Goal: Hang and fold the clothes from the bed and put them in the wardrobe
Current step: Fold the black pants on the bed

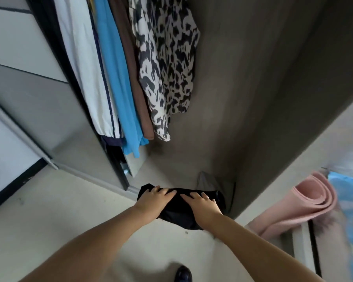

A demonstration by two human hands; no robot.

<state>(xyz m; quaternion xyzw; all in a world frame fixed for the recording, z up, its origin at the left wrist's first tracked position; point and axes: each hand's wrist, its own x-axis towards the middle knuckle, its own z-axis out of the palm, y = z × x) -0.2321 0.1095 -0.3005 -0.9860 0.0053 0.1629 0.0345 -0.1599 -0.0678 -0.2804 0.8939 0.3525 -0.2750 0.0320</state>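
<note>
Black fabric, a folded garment, is held low at the front edge of the wardrobe, partly over the wardrobe floor and partly over the pale room floor. It is pressed from above by both hands: the left hand lies flat on the left part w/ fingers spread and fairly straight, and the right hand lies flat on the right part in the same way. Neither hand is seen curled round the cloth; whether thumbs are tucked under it cannot be told. Flat palms are prob. used so the fold is kept from springing open while the piece is slid or set down.

Just behind the garment a grey item is seen in the wardrobe's corner, so the spot is likely meant for folded things, i.e. a stack at the bottom. Above, hanging clothes are grouped to the left: a white piece w/ dark stripe, a blue one, a brown one and a black-and-white patterned one. The right side of the rail area is left free, giving room to reach down.

Outside the wardrobe, at right, a rolled pink mat is propped. A dark shoe is seen at the bottom edge.
</note>
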